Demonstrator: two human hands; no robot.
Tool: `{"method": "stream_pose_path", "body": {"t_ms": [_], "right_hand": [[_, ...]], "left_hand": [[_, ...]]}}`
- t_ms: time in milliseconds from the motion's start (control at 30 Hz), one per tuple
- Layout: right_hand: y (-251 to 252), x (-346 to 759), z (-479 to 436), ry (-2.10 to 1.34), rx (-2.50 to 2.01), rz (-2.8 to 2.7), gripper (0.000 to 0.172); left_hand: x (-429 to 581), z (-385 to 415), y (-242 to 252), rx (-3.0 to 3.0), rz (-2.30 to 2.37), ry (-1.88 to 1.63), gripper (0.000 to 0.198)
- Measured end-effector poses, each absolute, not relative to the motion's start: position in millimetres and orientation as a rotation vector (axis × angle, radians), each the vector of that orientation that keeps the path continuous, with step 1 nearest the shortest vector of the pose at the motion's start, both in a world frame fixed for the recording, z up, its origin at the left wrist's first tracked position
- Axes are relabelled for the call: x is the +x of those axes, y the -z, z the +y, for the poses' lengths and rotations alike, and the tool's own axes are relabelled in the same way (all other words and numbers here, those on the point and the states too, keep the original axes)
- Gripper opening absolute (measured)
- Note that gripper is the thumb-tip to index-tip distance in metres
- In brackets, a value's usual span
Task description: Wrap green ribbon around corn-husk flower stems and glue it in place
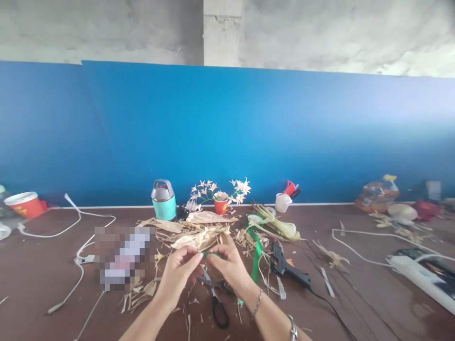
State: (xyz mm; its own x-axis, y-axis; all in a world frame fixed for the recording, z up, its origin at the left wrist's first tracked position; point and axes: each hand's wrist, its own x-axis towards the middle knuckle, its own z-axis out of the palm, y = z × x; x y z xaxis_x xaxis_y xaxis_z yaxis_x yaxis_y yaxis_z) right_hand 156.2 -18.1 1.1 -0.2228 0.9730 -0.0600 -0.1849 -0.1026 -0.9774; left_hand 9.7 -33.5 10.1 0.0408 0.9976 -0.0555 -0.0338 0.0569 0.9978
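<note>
My left hand (182, 266) and my right hand (230, 264) are close together above the middle of the table, both closed. Between their fingertips runs a thin green strip (209, 253), pinched at both ends; whether it is tape or a wrapped stem is unclear. Just beyond the fingers lies a pile of dried, pale husks (204, 237). Black-handled scissors (218, 310) rest on the table below my hands, their blades partly opened. A roll of green tape (255, 219) sits to the right, with a green band (256, 260) stretching toward me.
A black glue gun (286, 266) lies right of my hands, its cord trailing forward. Behind the husks stand a turquoise flask (164, 203), a red pot of pale flowers (221, 206) and a white cup of tools (283, 202). White cables and a power strip (423, 282) lie at the sides.
</note>
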Motion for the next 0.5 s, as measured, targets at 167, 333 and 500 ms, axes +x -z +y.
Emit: {"method": "stream_pose_path", "body": {"t_ms": [167, 333, 500], "right_hand": [[-3.7, 159.5, -17.9, -1.574, -0.999, -1.173, 0.024], [-5.5, 163.8, -17.0, -1.577, -1.027, -1.201, 0.022], [-6.5, 166.3, -14.8, -1.534, -1.071, -1.261, 0.02]], "left_hand": [[10.0, -35.3, -12.4, 1.038, 1.044, -1.16, 0.025], [10.6, -33.6, -9.6, 0.964, 1.006, -1.183, 0.025], [10.2, -32.8, -7.9, 0.971, 1.016, -1.177, 0.029]]}}
